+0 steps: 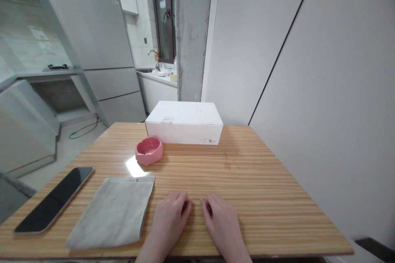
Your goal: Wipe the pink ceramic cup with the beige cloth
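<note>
Both of my hands rest on the wooden table (262, 197) near its front edge, side by side and almost touching. My left hand (170, 215) lies palm down with its fingers curled under, just right of a folded grey cloth (114, 209). My right hand (221, 218) mirrors it, fingers also curled in. Nothing shows in either hand. A pink round dish (149, 150) sits beyond the cloth, and a closed white box (185, 124) stands at the far edge.
A dark phone (55, 199) lies face up at the table's left front. A white wall runs along the right side. A grey fridge (92, 37) and a kitchen counter with a sink (157, 74) stand behind the table.
</note>
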A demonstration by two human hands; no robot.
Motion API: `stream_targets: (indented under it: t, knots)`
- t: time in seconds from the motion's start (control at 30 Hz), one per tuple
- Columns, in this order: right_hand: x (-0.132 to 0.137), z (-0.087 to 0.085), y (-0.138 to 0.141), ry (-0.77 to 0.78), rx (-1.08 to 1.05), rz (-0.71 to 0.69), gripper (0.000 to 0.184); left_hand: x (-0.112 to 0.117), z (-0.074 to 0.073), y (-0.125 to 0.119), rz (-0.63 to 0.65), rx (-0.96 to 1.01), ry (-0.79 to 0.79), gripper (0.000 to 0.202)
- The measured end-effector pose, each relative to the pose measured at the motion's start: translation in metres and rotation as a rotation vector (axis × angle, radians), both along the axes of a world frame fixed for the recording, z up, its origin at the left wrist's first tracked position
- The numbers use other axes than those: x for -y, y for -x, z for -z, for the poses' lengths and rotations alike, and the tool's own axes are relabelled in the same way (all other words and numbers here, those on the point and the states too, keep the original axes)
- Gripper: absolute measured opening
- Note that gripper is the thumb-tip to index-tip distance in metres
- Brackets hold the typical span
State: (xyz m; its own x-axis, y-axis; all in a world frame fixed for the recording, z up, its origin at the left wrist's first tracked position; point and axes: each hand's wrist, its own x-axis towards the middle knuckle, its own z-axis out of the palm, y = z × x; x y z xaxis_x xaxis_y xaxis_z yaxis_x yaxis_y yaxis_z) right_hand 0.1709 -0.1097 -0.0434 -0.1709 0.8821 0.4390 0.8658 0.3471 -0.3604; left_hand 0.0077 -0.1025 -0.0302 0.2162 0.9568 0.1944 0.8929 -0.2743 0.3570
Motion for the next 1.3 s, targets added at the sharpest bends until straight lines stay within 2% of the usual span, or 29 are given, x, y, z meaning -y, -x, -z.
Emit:
stream_targets:
  t: [0.9, 1.3]
  knots:
    - [-0.0008, -0.0009, -0.0005, 0.011, -0.011, -0.008, 0.029, 0.0001, -0.0031, 0.0013, -0.006, 0.001, 0.029, 0.022]
    - [0.0000, -0.0022, -0.0001, 0.002, -0.006, -0.011, 0.031, 0.0005, -0.0034, 0.0004, 0.002, -0.004, -0.011, 0.021]
